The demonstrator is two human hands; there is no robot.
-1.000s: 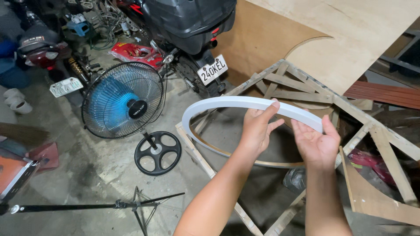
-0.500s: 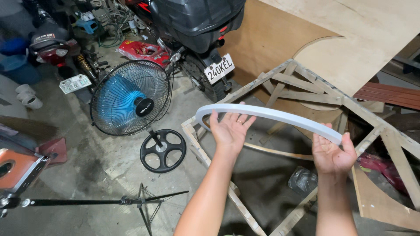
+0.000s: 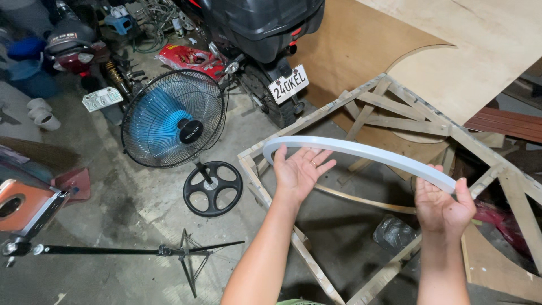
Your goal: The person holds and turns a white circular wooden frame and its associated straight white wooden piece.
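Both hands hold a curved white strip [image 3: 361, 151] above the wooden frame [image 3: 429, 121] — left hand [image 3: 299, 169] open-palmed beneath one end, right hand [image 3: 443, 206] clamped on the other — seemingly steadying its bend.

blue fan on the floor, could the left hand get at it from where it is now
Probably yes. The left hand lies open under the white curved strip, not gripping it, and only bare floor separates it from the blue fan. The right hand grips the strip.

One head-worn camera looks steeply down from close above the workshop floor [image 3: 130, 192], forearms entering from the near edge.
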